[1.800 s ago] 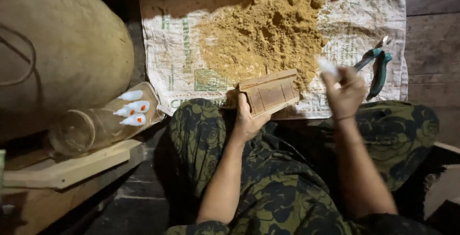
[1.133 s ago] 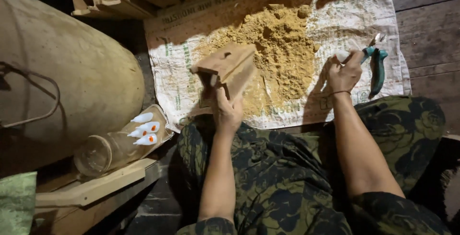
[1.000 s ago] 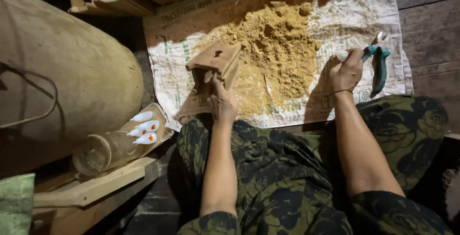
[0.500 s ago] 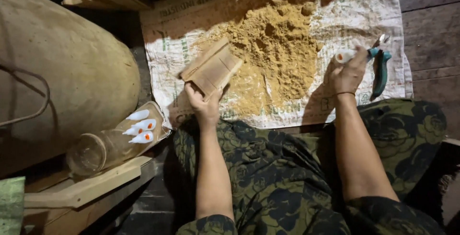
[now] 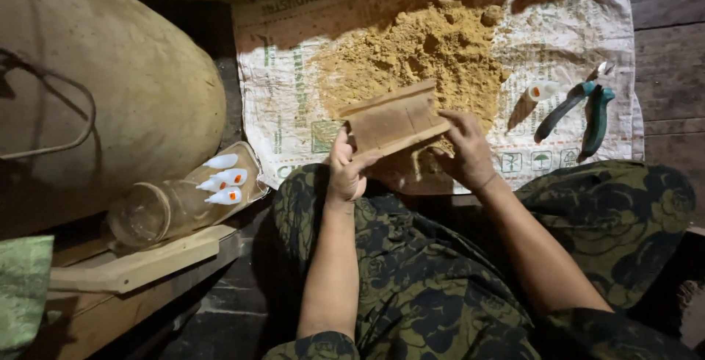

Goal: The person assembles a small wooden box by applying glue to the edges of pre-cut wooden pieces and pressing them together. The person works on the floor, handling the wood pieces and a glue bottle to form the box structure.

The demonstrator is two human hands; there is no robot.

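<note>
A rough home workshop: plank floor [image 5: 668, 29], sawdust heap [image 5: 418, 51] on sacking [image 5: 286, 103], pliers [image 5: 580, 106], glue bottles [image 5: 224, 180].

Green-handled pliers [image 5: 580, 110] on printed sack [image 5: 286, 110] — sawdust heap [image 5: 426, 55], plastic jar [image 5: 158, 209] left.

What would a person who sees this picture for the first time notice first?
At the centre, the left hand and the right hand hold a flat wooden piece between them. Behind it, a heap of yellow sawdust lies on a white printed sack, with green pliers at its right. A big tan sack fills the left.
</note>
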